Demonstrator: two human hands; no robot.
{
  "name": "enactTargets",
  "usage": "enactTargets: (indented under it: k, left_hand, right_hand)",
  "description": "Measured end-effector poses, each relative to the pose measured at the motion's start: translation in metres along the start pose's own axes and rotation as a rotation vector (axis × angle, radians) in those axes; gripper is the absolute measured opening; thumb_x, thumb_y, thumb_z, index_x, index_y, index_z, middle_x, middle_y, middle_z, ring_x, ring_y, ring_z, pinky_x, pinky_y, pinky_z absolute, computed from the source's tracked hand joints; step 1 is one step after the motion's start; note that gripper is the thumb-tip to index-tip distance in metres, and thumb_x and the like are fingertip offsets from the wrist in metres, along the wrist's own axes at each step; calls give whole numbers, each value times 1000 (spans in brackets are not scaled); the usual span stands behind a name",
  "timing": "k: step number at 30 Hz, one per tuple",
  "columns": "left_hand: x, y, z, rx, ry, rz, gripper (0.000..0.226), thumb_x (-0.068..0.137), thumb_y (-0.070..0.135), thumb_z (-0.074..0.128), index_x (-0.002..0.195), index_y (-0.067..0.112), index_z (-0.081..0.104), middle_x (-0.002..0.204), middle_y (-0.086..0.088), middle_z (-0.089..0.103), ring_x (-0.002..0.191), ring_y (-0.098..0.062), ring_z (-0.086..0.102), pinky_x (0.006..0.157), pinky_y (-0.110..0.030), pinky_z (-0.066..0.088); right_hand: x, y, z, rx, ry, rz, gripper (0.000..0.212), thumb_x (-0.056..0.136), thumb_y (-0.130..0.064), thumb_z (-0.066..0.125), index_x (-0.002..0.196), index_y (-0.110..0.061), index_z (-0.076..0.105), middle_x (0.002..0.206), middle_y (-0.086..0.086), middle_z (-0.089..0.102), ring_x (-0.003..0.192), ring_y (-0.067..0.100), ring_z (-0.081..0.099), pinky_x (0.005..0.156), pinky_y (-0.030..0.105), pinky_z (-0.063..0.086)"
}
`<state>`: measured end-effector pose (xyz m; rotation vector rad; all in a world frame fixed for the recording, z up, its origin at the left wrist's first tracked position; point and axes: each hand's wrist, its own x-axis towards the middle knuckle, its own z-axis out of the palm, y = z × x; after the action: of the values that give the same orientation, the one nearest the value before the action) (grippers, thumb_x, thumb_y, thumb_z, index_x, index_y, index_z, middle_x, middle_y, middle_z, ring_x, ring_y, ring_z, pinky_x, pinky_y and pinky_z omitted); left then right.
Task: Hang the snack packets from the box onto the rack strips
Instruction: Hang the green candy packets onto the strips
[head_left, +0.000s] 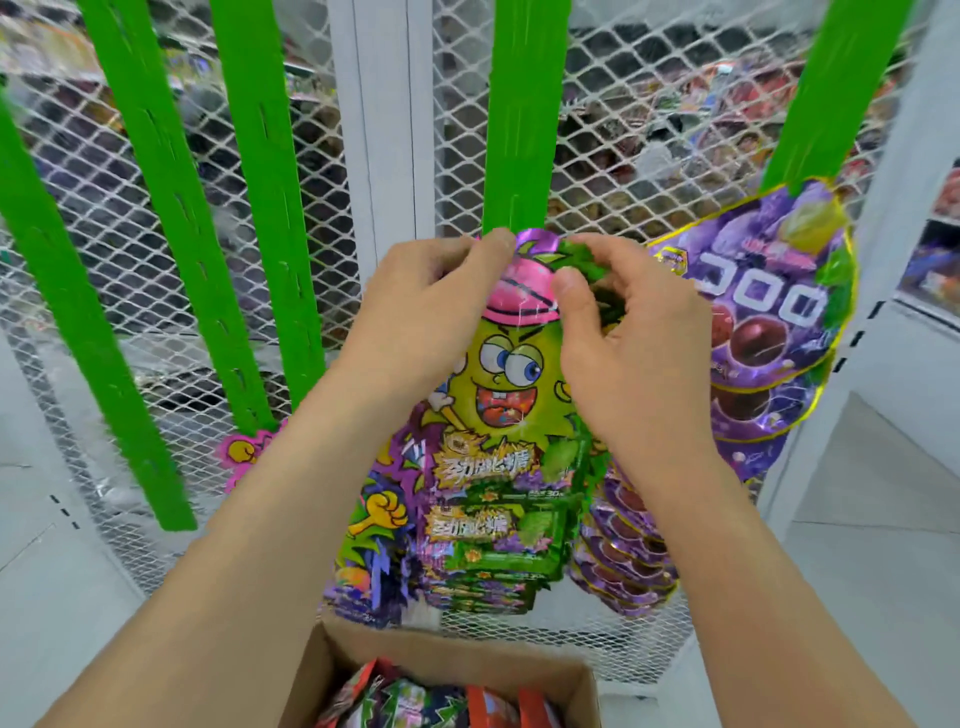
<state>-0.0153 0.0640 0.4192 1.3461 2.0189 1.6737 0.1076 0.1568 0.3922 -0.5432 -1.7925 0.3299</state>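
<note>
Snack packet pinched at top by left fingers and right fingers.

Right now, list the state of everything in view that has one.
Left hand: pinches the cartoon packet at its top.
Right hand: pinches the same top.
Cartoon packet: held up at the middle strip.
Grape packets: hanging from the right strip.
Box: open, packets inside.

Packets on strip, above box

Blurred goods behind mesh, box cut by bottom edge, packet top hidden under fingers
</note>
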Motion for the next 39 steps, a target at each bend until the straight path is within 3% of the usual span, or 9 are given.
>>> enactTargets:
  k: [11,16,18,20,24,28,32,35,39]
  left_hand:
    - [4,-3,-9,21,-49,-76,40,104,35,62,67,26,73,52,26,61,47,14,53,48,1,37]
    - [-2,-10,-10,123,-47,54,51,110,41,48,89,-2,67,65,-3,44,52,-11,36,51,-24,29]
    - [-4,-17,-9,232,1,165,44,111,35,50,82,4,63,57,10,41,48,-5,34,50,-24,29]
    - [-10,-25,-7,340,111,335,14,107,24,58,102,19,69,74,18,61,72,-2,58,70,-26,45]
    - [-34,-48,-2,558,348,616,34,98,14,69,132,12,65,124,-4,65,119,-26,54,104,-30,38]
    - [-83,-86,10,578,222,547,16,85,11,73,97,20,67,89,5,66,86,-26,61,75,-45,48]
    - [-128,-158,43,766,-712,-47,18,81,28,76,91,34,63,82,13,63,82,-17,66,70,-33,55]
    - [-165,-220,82,714,-1159,-321,13,88,21,73,79,13,68,69,-2,59,63,-27,57,60,-31,46]
    - [-223,-288,124,680,-1111,-592,48,95,26,67,59,12,39,57,-6,40,46,-21,39,62,-37,42]
  right_hand:
    - [-6,-7,6,-51,55,-51,16,95,-27,65,107,-25,77,65,-19,59,58,5,57,73,43,53]
    - [-25,6,16,-110,76,-95,21,100,-31,63,112,-20,74,83,-2,73,74,25,68,82,51,49]
    - [-28,13,17,-151,75,-130,21,101,-31,64,115,-19,73,89,-2,73,79,25,68,82,50,48]
    - [-31,16,17,-164,98,-147,25,98,-27,68,120,-16,72,98,1,73,89,28,67,85,51,49]
    - [-50,12,5,-232,206,-255,33,85,-7,72,118,-6,73,112,14,65,105,35,59,97,46,44]
    - [-81,13,-11,-67,-337,-236,16,77,-12,62,87,-15,74,80,-2,68,80,21,64,79,38,52]
    - [-106,39,-9,-305,-1230,-16,16,82,-20,63,86,-16,78,69,-1,72,66,14,68,72,30,57]
    - [-127,59,-2,-415,-1463,-6,19,86,-15,61,68,-18,64,58,-6,56,61,19,55,71,29,53]
    - [-141,76,9,-461,-1585,37,32,88,-12,53,57,-12,46,55,9,40,62,29,39,66,41,52]
